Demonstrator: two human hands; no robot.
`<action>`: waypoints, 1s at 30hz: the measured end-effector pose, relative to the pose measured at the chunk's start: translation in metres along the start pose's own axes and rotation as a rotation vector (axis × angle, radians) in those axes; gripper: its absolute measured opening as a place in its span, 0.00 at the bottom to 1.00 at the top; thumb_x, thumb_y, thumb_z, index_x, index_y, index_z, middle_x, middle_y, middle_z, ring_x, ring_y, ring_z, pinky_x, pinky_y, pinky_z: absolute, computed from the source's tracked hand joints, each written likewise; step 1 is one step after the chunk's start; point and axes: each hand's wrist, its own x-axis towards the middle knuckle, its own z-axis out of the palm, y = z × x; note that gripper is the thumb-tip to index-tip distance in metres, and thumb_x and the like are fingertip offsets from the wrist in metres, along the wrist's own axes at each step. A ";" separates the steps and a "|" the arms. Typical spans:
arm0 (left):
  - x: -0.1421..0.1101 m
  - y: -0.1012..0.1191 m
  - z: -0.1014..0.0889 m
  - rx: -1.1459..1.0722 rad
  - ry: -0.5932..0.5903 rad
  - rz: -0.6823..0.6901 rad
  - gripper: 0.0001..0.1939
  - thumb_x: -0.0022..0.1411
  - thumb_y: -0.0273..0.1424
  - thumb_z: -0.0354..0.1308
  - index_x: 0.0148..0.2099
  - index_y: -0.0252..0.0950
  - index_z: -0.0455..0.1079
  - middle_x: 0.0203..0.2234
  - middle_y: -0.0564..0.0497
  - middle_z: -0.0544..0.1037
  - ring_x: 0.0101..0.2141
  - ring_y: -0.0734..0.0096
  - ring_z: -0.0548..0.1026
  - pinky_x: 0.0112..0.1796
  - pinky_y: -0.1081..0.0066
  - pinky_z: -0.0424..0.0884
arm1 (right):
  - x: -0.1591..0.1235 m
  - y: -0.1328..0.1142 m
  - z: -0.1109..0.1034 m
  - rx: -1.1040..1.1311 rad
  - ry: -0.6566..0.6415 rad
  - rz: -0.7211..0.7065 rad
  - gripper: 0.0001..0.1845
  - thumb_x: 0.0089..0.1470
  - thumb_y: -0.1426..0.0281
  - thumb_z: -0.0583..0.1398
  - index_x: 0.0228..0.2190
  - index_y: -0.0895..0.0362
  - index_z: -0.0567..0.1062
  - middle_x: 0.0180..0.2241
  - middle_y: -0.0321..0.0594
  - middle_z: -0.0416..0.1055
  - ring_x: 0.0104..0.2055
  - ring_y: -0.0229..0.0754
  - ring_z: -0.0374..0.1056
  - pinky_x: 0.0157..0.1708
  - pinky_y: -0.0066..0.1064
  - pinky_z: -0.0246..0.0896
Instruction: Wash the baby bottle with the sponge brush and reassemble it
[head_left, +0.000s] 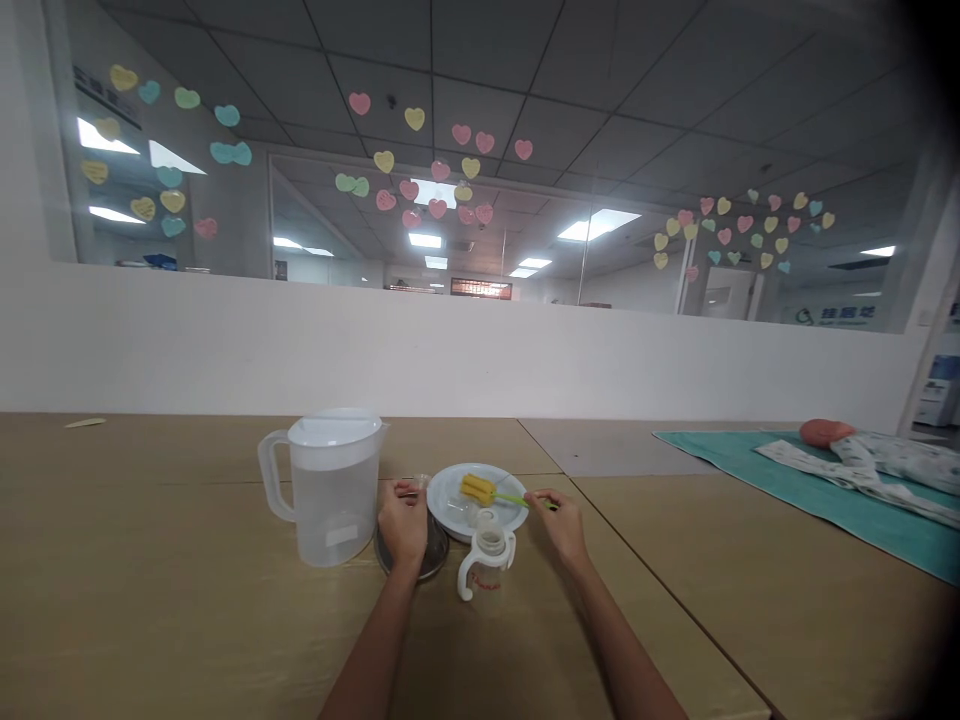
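One brush [496, 494] crosses the plate rim [452, 471], right grip [564, 522] pinching it; what the left grip [403, 522] curls around, I can't tell.

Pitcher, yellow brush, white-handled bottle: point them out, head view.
Pitcher [335, 500]: head view, front of its body.
Yellow brush [478, 488]: head view, its yellow head.
White-handled bottle [489, 574]: head view, its body, below the mouth.

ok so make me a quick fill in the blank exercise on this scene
The right hand holds a brush whose handle is ____.
The brush's head is ____.
The pitcher stands to the ____ of the bowl.
The notes on the window are shaped like ____.

Missing words: green; yellow; left; hearts.
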 end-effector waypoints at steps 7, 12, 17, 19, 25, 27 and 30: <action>-0.001 -0.006 0.000 0.166 -0.041 0.037 0.04 0.47 0.27 0.57 0.29 0.39 0.65 0.25 0.51 0.75 0.30 0.64 0.73 0.33 0.68 0.63 | -0.003 -0.010 0.000 0.043 -0.077 0.021 0.27 0.40 0.46 0.60 0.19 0.60 0.77 0.20 0.42 0.72 0.27 0.44 0.66 0.27 0.30 0.58; -0.015 0.012 0.001 0.437 -0.146 0.361 0.08 0.55 0.34 0.54 0.30 0.40 0.73 0.33 0.45 0.76 0.40 0.56 0.70 0.43 0.59 0.61 | -0.004 -0.011 0.001 0.045 -0.077 0.035 0.31 0.42 0.44 0.57 0.18 0.60 0.77 0.13 0.37 0.65 0.22 0.41 0.63 0.21 0.28 0.54; -0.028 0.017 0.006 0.529 -0.292 0.434 0.10 0.52 0.40 0.58 0.24 0.41 0.76 0.44 0.45 0.74 0.48 0.51 0.64 0.51 0.49 0.52 | -0.002 -0.008 0.001 0.049 -0.073 0.064 0.31 0.42 0.43 0.57 0.18 0.60 0.77 0.11 0.35 0.61 0.20 0.39 0.62 0.20 0.27 0.53; -0.029 0.015 0.007 0.541 -0.313 0.394 0.08 0.52 0.37 0.58 0.25 0.42 0.76 0.46 0.46 0.73 0.50 0.49 0.63 0.52 0.47 0.50 | -0.002 -0.006 0.001 0.056 -0.079 0.097 0.31 0.41 0.43 0.57 0.18 0.59 0.77 0.10 0.34 0.59 0.19 0.38 0.60 0.19 0.27 0.51; -0.024 0.016 0.009 0.328 -0.223 0.412 0.11 0.60 0.33 0.49 0.36 0.40 0.73 0.50 0.43 0.67 0.52 0.52 0.63 0.50 0.51 0.59 | 0.002 -0.002 -0.002 0.336 0.022 0.319 0.26 0.38 0.46 0.62 0.22 0.59 0.74 0.10 0.27 0.53 0.13 0.32 0.49 0.14 0.27 0.44; -0.022 0.017 0.009 0.196 -0.230 0.427 0.12 0.63 0.33 0.46 0.39 0.39 0.70 0.49 0.42 0.67 0.54 0.55 0.62 0.51 0.55 0.62 | 0.003 -0.003 -0.004 0.514 0.027 0.349 0.23 0.37 0.50 0.65 0.24 0.58 0.73 0.12 0.25 0.52 0.14 0.31 0.47 0.14 0.26 0.43; -0.022 0.019 0.010 0.117 -0.275 0.454 0.10 0.63 0.33 0.45 0.39 0.39 0.68 0.49 0.42 0.66 0.56 0.57 0.61 0.52 0.57 0.62 | 0.003 -0.006 -0.006 0.720 -0.032 0.298 0.19 0.35 0.56 0.68 0.25 0.57 0.72 0.15 0.25 0.53 0.16 0.30 0.47 0.14 0.24 0.44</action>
